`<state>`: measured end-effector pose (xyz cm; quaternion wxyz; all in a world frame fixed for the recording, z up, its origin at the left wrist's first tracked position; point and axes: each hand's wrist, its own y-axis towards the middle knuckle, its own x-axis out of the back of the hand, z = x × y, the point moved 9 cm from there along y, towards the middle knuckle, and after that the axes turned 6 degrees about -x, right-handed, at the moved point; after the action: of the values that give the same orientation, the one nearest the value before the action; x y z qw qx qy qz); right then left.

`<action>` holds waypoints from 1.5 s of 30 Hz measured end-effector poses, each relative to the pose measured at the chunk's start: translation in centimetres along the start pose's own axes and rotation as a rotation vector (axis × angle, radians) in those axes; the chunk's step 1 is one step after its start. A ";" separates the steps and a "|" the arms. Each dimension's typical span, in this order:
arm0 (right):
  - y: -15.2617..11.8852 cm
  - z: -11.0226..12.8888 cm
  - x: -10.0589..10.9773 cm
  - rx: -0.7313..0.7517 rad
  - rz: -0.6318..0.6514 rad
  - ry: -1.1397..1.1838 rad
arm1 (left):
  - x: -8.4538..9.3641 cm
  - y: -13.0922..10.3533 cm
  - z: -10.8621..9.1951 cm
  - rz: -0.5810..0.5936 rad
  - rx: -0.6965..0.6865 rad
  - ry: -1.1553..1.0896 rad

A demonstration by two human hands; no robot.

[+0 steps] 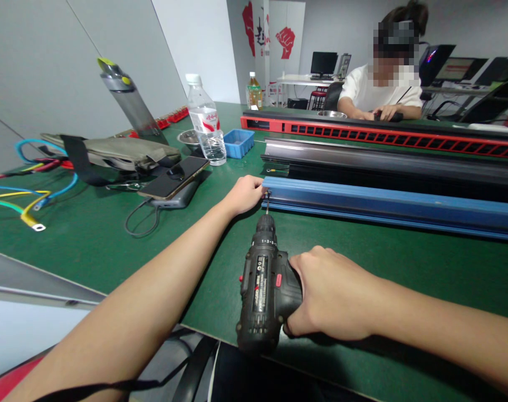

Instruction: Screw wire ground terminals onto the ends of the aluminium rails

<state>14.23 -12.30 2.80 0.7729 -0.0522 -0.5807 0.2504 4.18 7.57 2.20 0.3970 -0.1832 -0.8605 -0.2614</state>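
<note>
Our right hand (327, 290) is wrapped around the grip of a black cordless drill (260, 290), whose bit (268, 206) points away from us at the left end of a blue grooved profile (388, 209). That profile lies on the green table (187, 240) just ahead of the drill, its long axis running left to right across our view and off past the right edge. The drill's axis meets it nearly square, and this crossing is the relation that matters most. Our left hand (244, 196) is nearer to the profile's end, its fingers curled against it beside the bit; our right sits farther back, closer to us. The left fingertips are partly hidden, so we cannot tell whether they grip the profile or some small part there. Beyond lie a dark grey profile (363, 154) and a red slotted rail (383, 137), roughly parallel.
</note>
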 end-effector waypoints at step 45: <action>-0.2 0.1 0.2 0.018 -0.012 0.001 | 0.0 -0.1 0.0 -0.001 0.010 -0.031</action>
<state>14.23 -12.43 3.11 0.7751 -0.0421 -0.5784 0.2510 4.13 7.47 2.15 0.3842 -0.1848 -0.8681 -0.2543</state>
